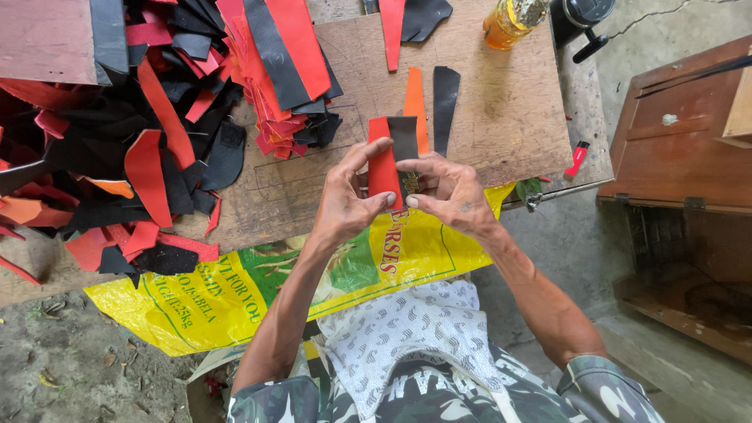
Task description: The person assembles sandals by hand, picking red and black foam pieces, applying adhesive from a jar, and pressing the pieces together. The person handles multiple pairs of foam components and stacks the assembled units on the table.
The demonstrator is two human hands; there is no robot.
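I see my left hand [345, 205] pinching a flat red strip [382, 166], matte, upright above the wooden board [501, 110]. Beside it, overlapping, a shorter black strip [405, 139], gripped by my right hand [450, 192].

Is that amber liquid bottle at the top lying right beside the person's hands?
No, the amber liquid bottle stands at the board's far edge, well apart from both hands.

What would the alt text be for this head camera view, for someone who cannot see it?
Two hands, left hand and right hand, hold a red strip and a black strip together above a wooden board; a heap of scraps lies left.
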